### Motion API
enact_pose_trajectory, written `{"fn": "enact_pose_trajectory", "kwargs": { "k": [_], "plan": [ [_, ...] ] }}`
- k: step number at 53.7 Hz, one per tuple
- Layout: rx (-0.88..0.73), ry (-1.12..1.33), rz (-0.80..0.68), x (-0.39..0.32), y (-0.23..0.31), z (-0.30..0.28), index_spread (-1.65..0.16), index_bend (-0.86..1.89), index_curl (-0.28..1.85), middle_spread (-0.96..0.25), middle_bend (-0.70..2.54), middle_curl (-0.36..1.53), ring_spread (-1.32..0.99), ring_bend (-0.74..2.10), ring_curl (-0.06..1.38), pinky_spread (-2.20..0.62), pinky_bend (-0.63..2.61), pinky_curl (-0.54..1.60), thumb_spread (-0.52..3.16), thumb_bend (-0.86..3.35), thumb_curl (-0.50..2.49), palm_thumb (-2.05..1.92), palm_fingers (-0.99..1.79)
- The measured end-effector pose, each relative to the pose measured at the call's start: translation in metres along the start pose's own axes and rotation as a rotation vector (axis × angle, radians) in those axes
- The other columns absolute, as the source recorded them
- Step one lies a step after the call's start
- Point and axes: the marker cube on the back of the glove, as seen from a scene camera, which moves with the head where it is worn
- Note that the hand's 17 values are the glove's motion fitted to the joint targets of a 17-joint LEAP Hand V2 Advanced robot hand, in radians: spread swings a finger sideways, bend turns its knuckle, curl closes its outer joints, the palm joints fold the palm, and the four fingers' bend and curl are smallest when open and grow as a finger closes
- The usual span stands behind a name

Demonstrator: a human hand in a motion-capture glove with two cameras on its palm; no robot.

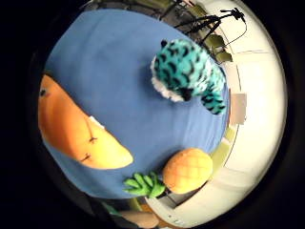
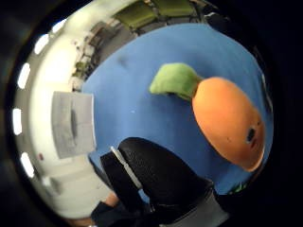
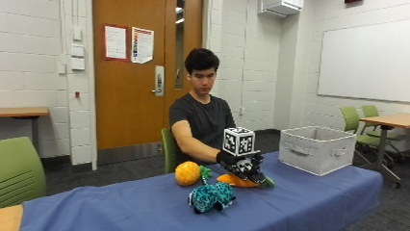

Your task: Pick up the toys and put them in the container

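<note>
In the outside view my gloved right hand [image 3: 242, 164] hovers just over an orange plush carrot [image 3: 230, 181] lying on the blue table [image 3: 320, 197]. Its fingers hang down around the carrot without closing on it. The thumb side palm view shows the carrot [image 2: 227, 120] with its green top, and the gloved thumb [image 2: 158, 177] stands apart from it. The carrot [image 1: 76, 129] also lies on the blue cloth in the other palm view. A plush pineapple [image 3: 187, 173] sits beside the carrot, and a teal spotted plush [image 3: 210, 196] lies nearer the front edge. The grey fabric container [image 3: 317, 149] stands at the table's right end.
The pineapple [image 1: 187, 169] and teal plush [image 1: 188, 71] lie close to the hand. The container [image 2: 72, 124] is an arm's reach away across bare blue cloth. A green chair [image 3: 19, 168] stands at the left, and more chairs and a wooden table [image 3: 384, 120] at the right.
</note>
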Motion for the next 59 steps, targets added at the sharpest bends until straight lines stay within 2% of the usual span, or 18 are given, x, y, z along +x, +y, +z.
{"fn": "enact_pose_trajectory", "kwargs": {
  "k": [7,16,23,32,41,45,46,48,54,59],
  "plan": [
    [-0.064,-0.015,0.025,0.011,-0.001,0.029,-0.27,0.18,0.37,-0.15,0.21,0.37,-0.40,0.20,0.26,-0.14,0.44,0.34,0.98,-0.11,0.06,-0.17,0.05],
    [-0.026,-0.050,0.044,0.013,-0.002,0.041,-0.27,0.17,0.38,-0.15,0.19,0.38,-0.39,0.19,0.27,-0.13,0.46,0.35,0.98,-0.07,0.09,-0.10,0.02],
    [0.005,-0.091,0.044,0.013,0.000,0.040,-0.28,0.21,0.40,-0.15,0.17,0.37,-0.41,0.22,0.27,-0.15,0.49,0.35,1.01,-0.03,0.14,-0.02,0.14],
    [0.084,-0.102,0.018,0.008,0.004,0.028,-0.30,0.28,0.44,-0.18,0.18,0.37,-0.48,0.32,0.30,-0.22,0.53,0.36,1.21,0.07,0.20,0.16,0.41],
    [0.131,-0.083,-0.003,0.011,0.002,0.004,-0.32,0.50,0.51,-0.18,0.17,0.35,-0.49,0.44,0.33,-0.30,0.58,0.36,1.34,0.20,0.28,0.40,0.89],
    [0.130,-0.080,-0.009,0.011,0.001,-0.006,-0.32,0.44,0.53,-0.20,0.23,0.36,-0.49,0.52,0.35,-0.34,0.62,0.37,1.32,0.23,0.33,0.50,1.04],
    [0.124,-0.076,-0.011,0.011,0.000,-0.008,-0.32,0.37,0.51,-0.23,0.29,0.38,-0.49,0.60,0.38,-0.36,0.63,0.37,1.29,0.23,0.35,0.52,1.17],
    [0.108,-0.062,-0.010,0.010,0.000,-0.011,-0.31,0.30,0.51,-0.27,0.36,0.41,-0.50,0.69,0.40,-0.39,0.63,0.38,1.24,0.22,0.37,0.54,1.24],
    [0.071,-0.028,0.006,0.009,-0.006,-0.026,-0.32,0.16,0.51,-0.33,0.59,0.49,-0.47,0.92,0.48,-0.45,0.61,0.38,1.10,0.21,0.44,0.61,1.35],
    [0.072,-0.030,0.012,0.003,-0.014,-0.053,-0.33,0.16,0.51,-0.35,0.78,0.56,-0.44,1.06,0.53,-0.48,0.64,0.39,1.00,0.20,0.50,0.64,1.39]
  ]
}}
